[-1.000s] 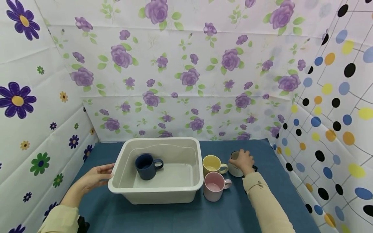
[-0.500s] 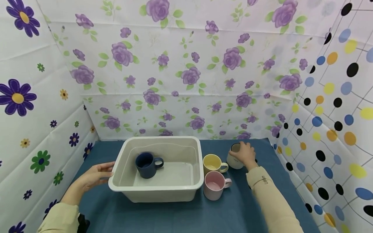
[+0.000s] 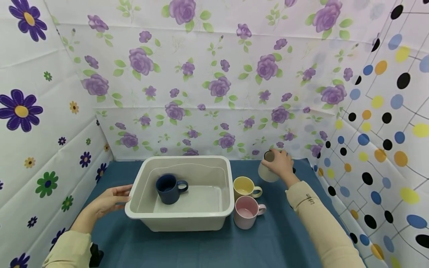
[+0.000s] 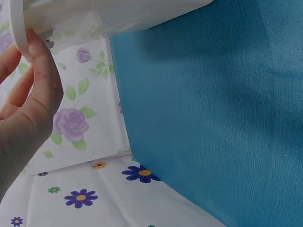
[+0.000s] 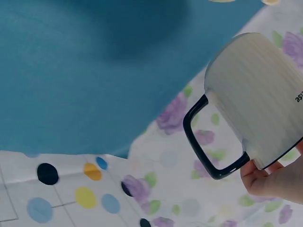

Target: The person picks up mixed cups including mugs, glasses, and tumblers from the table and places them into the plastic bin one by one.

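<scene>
My right hand (image 3: 282, 166) grips a pale mug (image 3: 267, 174) by its dark-edged rim, the fingers over the mouth. The right wrist view shows the mug (image 5: 258, 94) tilted, with its black handle (image 5: 195, 137) free of the fingers. It hangs above the back right of the table. My left hand (image 3: 108, 203) touches the left rim of a cream plastic basin (image 3: 181, 215) with extended fingers; the left wrist view shows the fingertips (image 4: 34, 41) against the rim's outer side. A dark blue mug (image 3: 169, 191) stands upright inside the basin, on its left.
A yellow mug (image 3: 244, 187) and a pink mug (image 3: 245, 214) stand close together just right of the basin, handles to the right. A blue cloth (image 3: 187, 247) covers the table. Patterned sheets (image 3: 218, 123) enclose the back and sides.
My right hand has lifted the pale mug off the table, up and slightly toward the back. My left hand and the basin have stayed in place.
</scene>
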Demonstrator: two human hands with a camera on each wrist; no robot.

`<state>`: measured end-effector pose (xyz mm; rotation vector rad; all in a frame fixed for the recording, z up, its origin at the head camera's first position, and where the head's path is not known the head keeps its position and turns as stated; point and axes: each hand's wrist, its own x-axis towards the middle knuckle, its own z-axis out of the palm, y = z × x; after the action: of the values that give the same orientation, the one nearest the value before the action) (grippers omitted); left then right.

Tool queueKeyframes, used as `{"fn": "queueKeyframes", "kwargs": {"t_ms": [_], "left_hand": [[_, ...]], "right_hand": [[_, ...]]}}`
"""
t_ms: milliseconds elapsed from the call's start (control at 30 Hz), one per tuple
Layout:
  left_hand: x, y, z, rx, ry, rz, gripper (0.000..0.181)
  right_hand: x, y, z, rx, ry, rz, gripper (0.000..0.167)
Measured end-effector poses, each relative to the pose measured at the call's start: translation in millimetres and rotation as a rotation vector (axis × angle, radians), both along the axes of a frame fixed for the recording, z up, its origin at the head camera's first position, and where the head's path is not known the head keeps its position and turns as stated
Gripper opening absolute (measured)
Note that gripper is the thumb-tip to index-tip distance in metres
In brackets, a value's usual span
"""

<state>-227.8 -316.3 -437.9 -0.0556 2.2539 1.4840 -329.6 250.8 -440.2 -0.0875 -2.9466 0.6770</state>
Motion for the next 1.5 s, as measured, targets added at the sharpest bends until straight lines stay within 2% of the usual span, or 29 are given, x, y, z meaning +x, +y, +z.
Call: {"fn": "queueKeyframes", "kwargs": {"t_ms": [133,300,400,733,1033,1233,1500], "left_hand": [[1.4,0.9,0.8,-0.001,0.001,0.0,0.07],[1.3,0.3,0.1,0.007,0.011,-0.004,0.07],[0.8,-0.5,-1.4,0.013,0.02,-0.006,0.071],[1.1,0.3,-1.7,0.005,0.02,0.0,0.071],[1.4,-0.2,-1.7,0.006,0.024,-0.004,0.071],[2.1,0.1,-1.0,0.01,0.021,-0.004,0.072],[1.5,2.5,0.6,0.004,0.018,0.007,0.072]], "right_hand": [[-0.4,-7,10.9,0.012,0.053,0.029,0.063],[-1.0,-17,20.0,0.075,0.138,0.075,0.061],[0.1,-26,25.7,0.094,0.158,0.113,0.061],[10.6,-67,53.1,0.031,0.181,0.253,0.058],[20.7,-108,75.3,0.035,0.205,0.358,0.058],[24.7,-136,83.3,0.06,0.203,0.429,0.057],[34.5,-172,84.5,0.067,0.165,0.49,0.055]]}}
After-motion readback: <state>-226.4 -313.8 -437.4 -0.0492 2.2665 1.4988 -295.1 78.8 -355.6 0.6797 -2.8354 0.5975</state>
